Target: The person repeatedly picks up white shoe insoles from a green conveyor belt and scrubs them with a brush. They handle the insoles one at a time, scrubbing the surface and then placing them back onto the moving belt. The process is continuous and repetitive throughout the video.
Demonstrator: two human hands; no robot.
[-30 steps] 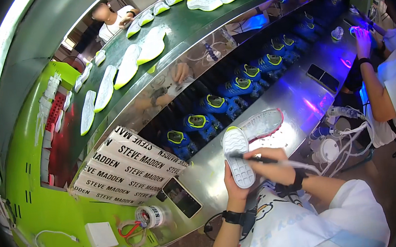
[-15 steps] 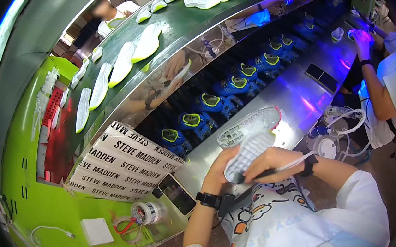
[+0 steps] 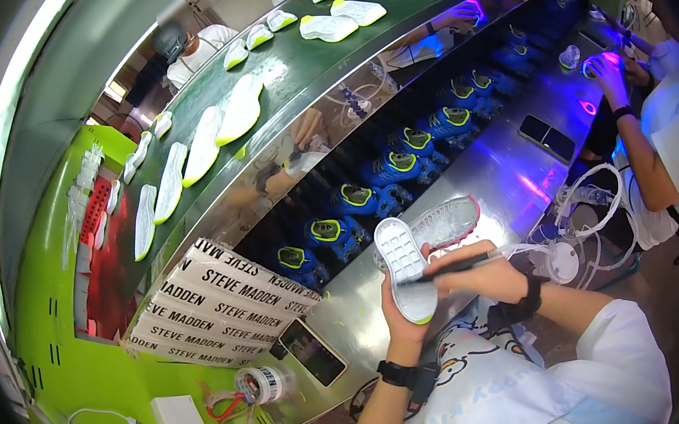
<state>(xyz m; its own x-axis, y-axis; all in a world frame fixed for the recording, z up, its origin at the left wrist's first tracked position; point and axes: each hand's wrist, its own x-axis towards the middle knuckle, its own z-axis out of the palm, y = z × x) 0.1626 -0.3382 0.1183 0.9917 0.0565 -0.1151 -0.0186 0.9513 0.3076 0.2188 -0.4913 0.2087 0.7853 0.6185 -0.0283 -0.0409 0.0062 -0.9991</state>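
My left hand (image 3: 402, 320) is closed around the lower part of a white shoe sole (image 3: 400, 251), held upright with its gridded face toward me and a yellow-green edge at the bottom. My right hand (image 3: 483, 278) is closed on a slim, dark-handled tool (image 3: 465, 264) whose tip lies at the sole's middle. The exact kind of tool does not show. Just behind, a second sole (image 3: 448, 219), grey-white with a red edge, lies on the metal bench (image 3: 350, 310), partly covered by the held one.
Blue shoes (image 3: 355, 198) line a dark belt beyond the bench. White soles (image 3: 204, 147) rest on the green upper belt (image 3: 292, 76). Nearby are a printed box (image 3: 216, 299), a phone (image 3: 313, 351), a tape roll (image 3: 260, 384) and white tubes (image 3: 593, 185). A co-worker (image 3: 671, 136) works at right.
The held sole has swung more upright, its gridded face turned toward me. My left hand has moved lower, and the tool in my right hand now lies across the sole.
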